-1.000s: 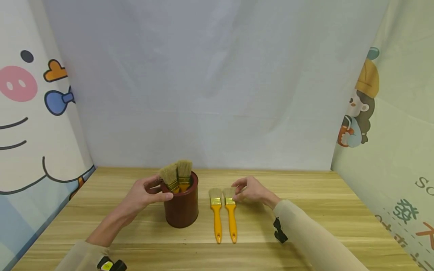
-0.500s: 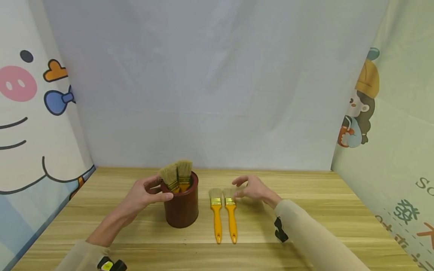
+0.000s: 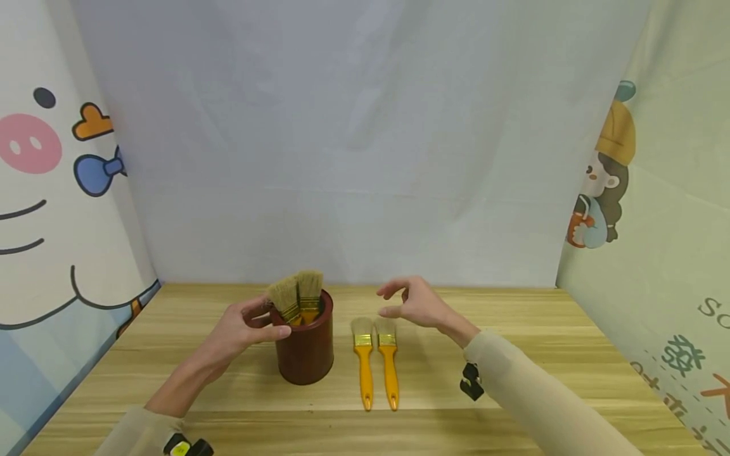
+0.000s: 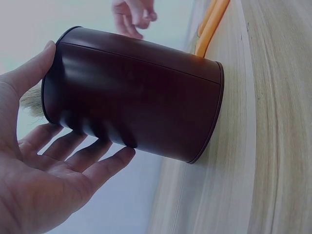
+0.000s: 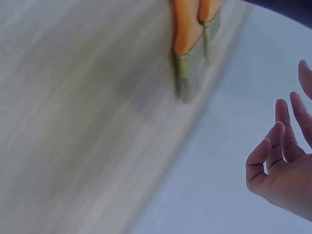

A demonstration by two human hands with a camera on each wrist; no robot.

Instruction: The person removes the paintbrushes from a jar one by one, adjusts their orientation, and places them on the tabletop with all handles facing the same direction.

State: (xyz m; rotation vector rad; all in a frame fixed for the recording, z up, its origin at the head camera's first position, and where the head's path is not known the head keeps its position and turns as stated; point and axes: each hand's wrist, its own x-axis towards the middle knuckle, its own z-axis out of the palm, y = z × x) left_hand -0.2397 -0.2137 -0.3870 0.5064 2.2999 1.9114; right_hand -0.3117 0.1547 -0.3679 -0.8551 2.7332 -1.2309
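Observation:
A dark reddish-brown can point(image 3: 305, 354) stands upright on the table, with two paintbrushes point(image 3: 310, 292) in it, bristles up. My left hand point(image 3: 239, 326) holds the can at its left side. In the left wrist view, the thumb lies at the rim and the fingers spread along the can's wall point(image 4: 131, 92). Right of the can lie two more paintbrushes, a left one point(image 3: 365, 373) and a right one point(image 3: 390, 373), yellow handles toward me. My right hand point(image 3: 421, 303) is raised just beyond their bristles, fingers loosely bent, with nothing in its grasp.
The wooden table point(image 3: 513, 373) runs back to a pale hanging cloth point(image 3: 365, 158). Printed cloths with cartoon figures close off the left point(image 3: 74, 253) and right point(image 3: 656, 253) sides.
My right hand has lifted off the right brush's bristles and moved up and slightly left, thumb and fingers spreading apart. The left hand, the can and the brushes stay put.

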